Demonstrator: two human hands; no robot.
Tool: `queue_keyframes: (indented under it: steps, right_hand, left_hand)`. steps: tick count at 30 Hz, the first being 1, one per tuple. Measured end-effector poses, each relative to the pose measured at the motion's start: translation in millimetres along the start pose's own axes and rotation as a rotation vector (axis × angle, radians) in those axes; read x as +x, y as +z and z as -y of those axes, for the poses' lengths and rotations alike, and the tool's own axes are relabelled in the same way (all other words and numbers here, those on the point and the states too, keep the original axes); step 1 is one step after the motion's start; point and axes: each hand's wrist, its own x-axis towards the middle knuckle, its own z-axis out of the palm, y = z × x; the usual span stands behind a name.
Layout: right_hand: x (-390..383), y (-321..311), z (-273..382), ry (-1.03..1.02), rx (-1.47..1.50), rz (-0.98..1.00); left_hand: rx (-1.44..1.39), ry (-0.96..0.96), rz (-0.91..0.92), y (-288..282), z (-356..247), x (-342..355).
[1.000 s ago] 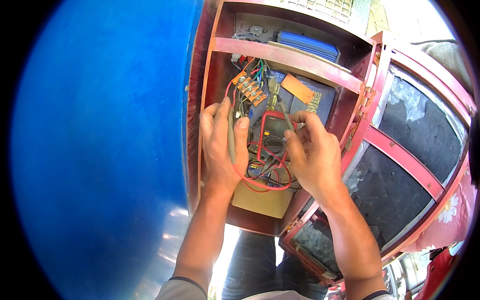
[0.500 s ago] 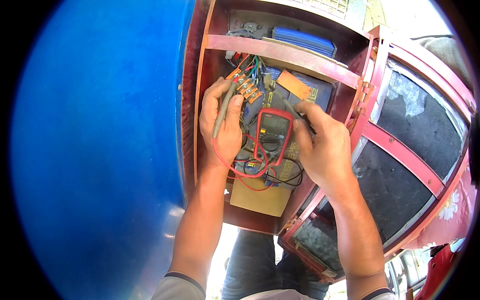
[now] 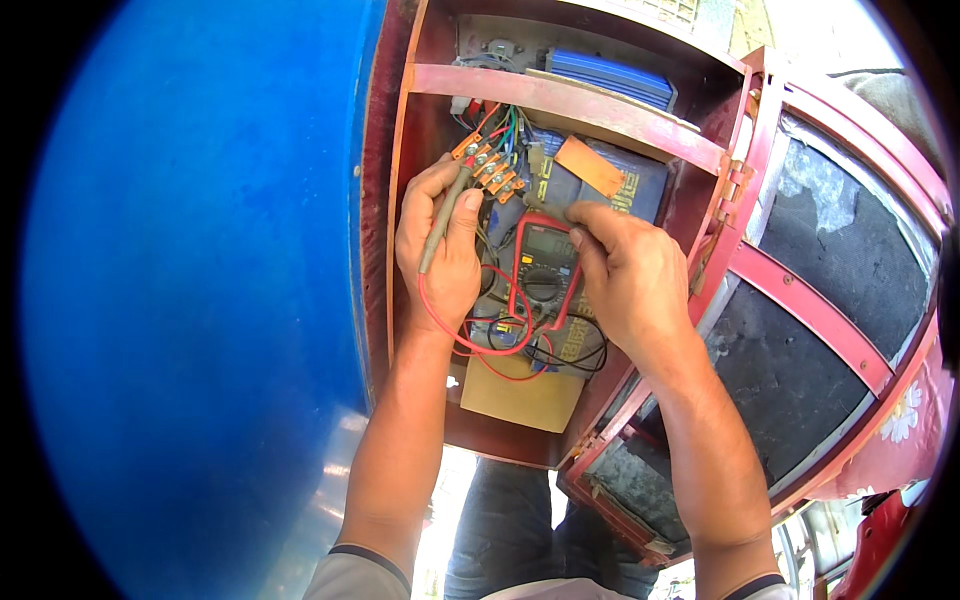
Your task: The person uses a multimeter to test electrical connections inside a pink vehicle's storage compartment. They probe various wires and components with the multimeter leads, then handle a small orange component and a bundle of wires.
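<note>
My left hand (image 3: 440, 240) is closed on the red-lead test probe (image 3: 442, 225), its tip at the orange terminal block (image 3: 488, 172). My right hand (image 3: 630, 270) grips the other probe (image 3: 545, 206), which points left toward that block; whether its tip touches is unclear. Between my hands lies a red-rimmed multimeter (image 3: 543, 275) with looped red and black leads. Beneath it are dark blue labelled batteries (image 3: 630, 198); coloured wires (image 3: 507, 125) run above the block, and a small orange plate (image 3: 590, 166) rests on the batteries.
A red metal compartment has a crossbar (image 3: 570, 105), a blue finned unit (image 3: 610, 80) above it and cardboard (image 3: 515, 390) below. Its dark-lined door (image 3: 810, 320) stands open on the right. A large blue panel (image 3: 200, 300) fills the left.
My left hand and its probe have moved up to the terminal block. My right hand first shifted right, then moved its probe leftward over the multimeter's top toward the block.
</note>
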Motion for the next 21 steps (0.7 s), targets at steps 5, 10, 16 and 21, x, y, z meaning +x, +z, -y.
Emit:
queue_keyframes:
  steps: [5,10,16,21]
  right_hand:
    - [-0.2,1.7,-1.9,-0.004,-0.049,0.016]
    - [0.4,2.7,-2.1,-0.006,-0.067,0.023]
    - [0.1,2.2,-2.8,0.008,-0.066,0.025]
    - [0.6,2.8,-2.8,0.011,-0.062,0.022]
  left_hand:
    - [0.027,0.010,-0.009,0.1,-2.1,1.5]
    - [0.055,0.015,-0.007,-2.0,2.4,2.6]
    - [0.089,0.029,-0.030,0.2,-4.5,2.5]
    - [0.113,0.058,-0.036,-1.1,-2.1,2.8]
